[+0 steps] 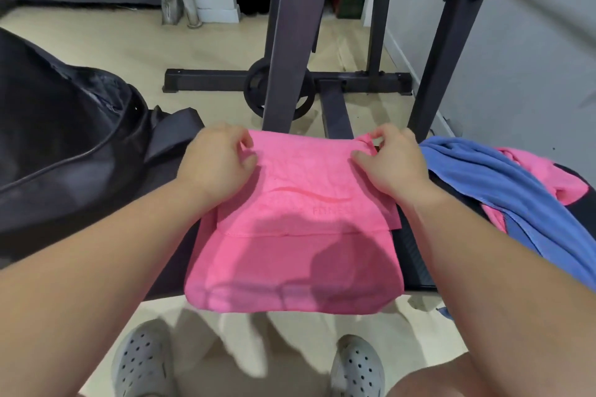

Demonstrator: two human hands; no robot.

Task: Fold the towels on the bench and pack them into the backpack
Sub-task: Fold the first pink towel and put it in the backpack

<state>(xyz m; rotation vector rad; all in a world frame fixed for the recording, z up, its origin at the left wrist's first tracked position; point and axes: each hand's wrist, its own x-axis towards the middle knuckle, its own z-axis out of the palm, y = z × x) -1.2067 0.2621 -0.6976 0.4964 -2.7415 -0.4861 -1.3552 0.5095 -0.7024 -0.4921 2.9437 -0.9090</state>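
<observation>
Two far corners of a folded pink towel (290, 251) are pinched at the desk's (414, 255) far edge, one by the left hand (216, 161), one by the right hand (392, 166), fingers (380, 136) curled on cloth; its near hem overhangs the near edge. A black backpack (64, 138) lies at the left end, and a blue towel (503, 184) is draped over another pink towel (545, 174) at the right end

The black bench (416, 255) holds a backpack (64, 138), a pink towel (290, 261) and a blue towel (503, 184).
</observation>
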